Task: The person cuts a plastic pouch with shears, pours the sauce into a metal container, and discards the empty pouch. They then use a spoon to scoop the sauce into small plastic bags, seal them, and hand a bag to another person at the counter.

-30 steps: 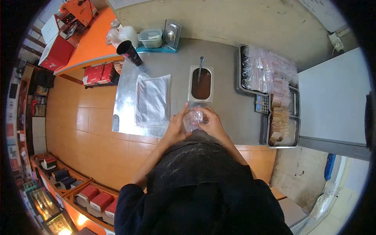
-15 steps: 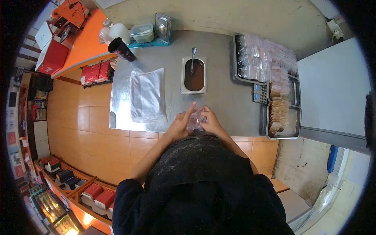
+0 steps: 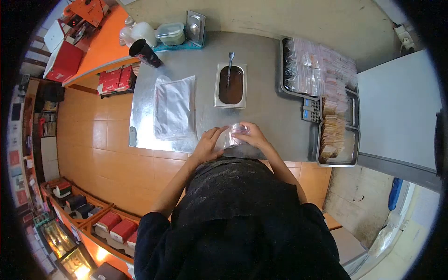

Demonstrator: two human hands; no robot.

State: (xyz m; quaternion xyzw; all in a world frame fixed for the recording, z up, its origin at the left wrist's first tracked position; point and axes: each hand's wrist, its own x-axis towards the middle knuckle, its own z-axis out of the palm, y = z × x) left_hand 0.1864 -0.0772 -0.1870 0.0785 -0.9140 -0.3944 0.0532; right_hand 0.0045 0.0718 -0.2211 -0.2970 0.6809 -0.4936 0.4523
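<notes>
A small clear plastic bag (image 3: 229, 140) lies at the front edge of the steel table, between my two hands. My right hand (image 3: 254, 137) grips its right side, with bent fingers and thumb over the plastic. My left hand (image 3: 206, 145) is at the bag's left edge, thumb and fingers apart; its fingertips are close to the plastic or touching it. Just beyond the hands stands a steel container (image 3: 217, 100) of brown sauce, with a spoon (image 3: 231, 58) standing in it. Left of that lies a stack of flat clear plastic bags (image 3: 175, 109).
At the right, steel trays (image 3: 347, 158) hold many filled small bags (image 3: 303, 70), beside a blue-and-grey box (image 3: 309, 110). A dark cup (image 3: 144, 53), a lidded plastic tub (image 3: 170, 35) and a steel lid (image 3: 195, 27) stand at the back left. A white surface (image 3: 396, 102) adjoins on the right.
The crumpled bag between my hands now lies flatter on the table edge. My left hand has moved left and its fingers have spread; my right hand still holds the bag.
</notes>
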